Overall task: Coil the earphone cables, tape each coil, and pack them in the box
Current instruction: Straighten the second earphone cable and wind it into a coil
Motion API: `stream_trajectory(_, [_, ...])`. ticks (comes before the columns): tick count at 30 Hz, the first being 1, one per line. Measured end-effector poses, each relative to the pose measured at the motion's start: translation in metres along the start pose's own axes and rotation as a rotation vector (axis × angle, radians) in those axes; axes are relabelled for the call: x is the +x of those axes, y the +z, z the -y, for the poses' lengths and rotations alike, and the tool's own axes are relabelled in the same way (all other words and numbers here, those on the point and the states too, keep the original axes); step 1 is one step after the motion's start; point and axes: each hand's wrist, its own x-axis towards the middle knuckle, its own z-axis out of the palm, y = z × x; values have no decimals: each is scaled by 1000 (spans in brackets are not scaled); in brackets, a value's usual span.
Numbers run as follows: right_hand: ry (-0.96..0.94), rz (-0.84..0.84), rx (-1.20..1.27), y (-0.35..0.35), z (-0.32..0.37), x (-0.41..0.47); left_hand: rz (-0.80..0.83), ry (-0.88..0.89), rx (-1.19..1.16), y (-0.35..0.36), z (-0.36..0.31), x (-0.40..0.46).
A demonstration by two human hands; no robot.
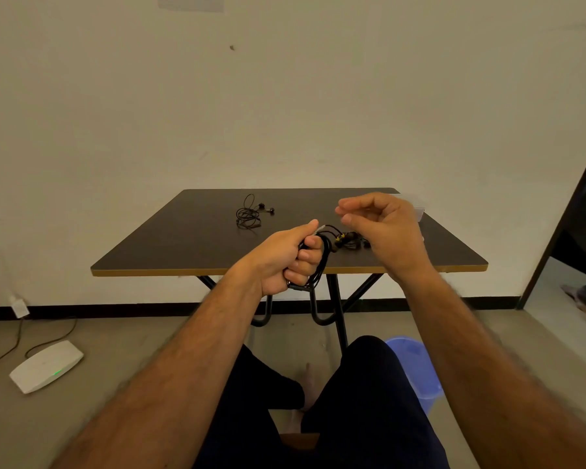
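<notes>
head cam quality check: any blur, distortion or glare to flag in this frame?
Head view: both forearms smear with motion blur, right hand slightly soft; left hand and its cable coil stay sharp; wide-angle bends the doorframe; dim warm light, no glare on the table.

The cable [319, 262] coiled in my left hand [285, 258] is black with small yellow bits; the far earphones [251, 213] are black. The table [183, 238] is dark brown (tan edge), and the bin [416, 370] near right is pale blue.

box [420, 211] mostly hidden behind right hand [383, 231], fingertips blurred, forearms blurred
</notes>
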Motion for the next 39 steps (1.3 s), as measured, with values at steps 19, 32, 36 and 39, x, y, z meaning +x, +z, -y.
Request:
stream_trajectory(19, [219, 340, 95, 11, -1, -14, 9, 108, -95, 1, 4, 2])
stream_trajectory(32, [326, 133, 135, 39, -20, 11, -350, 243, 61, -17, 6, 37])
stream_trajectory(36, [386, 98, 129, 47, -43, 28, -431, 202, -52, -37, 7, 52])
stream_trajectory(39, [407, 97, 91, 52, -58, 37, -452, 157, -112, -52, 8, 59])
